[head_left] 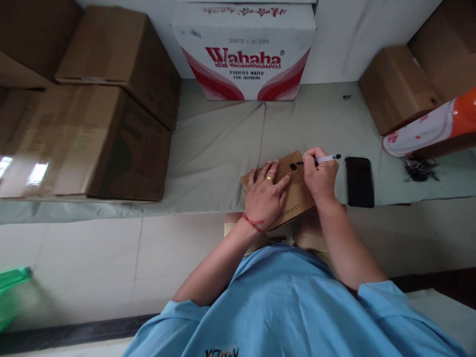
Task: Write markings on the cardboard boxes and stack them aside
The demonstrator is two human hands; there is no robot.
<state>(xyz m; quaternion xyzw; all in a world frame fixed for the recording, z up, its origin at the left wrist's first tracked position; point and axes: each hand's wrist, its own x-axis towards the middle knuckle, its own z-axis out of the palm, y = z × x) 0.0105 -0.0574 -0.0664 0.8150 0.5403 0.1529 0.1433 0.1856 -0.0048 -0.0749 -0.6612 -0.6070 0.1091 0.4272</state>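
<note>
A small brown cardboard box lies at the front edge of the cloth-covered table. My left hand rests flat on top of it, fingers spread, with a ring on one finger and a red string round the wrist. My right hand is closed round a white marker pen whose dark tip touches the box's top beside a black mark. Another piece of cardboard shows below the box, partly hidden by my arms.
A black phone lies just right of my right hand, with a bunch of keys and an orange-and-white packet further right. A Wahaha water carton stands at the back. Brown cartons are stacked left and right.
</note>
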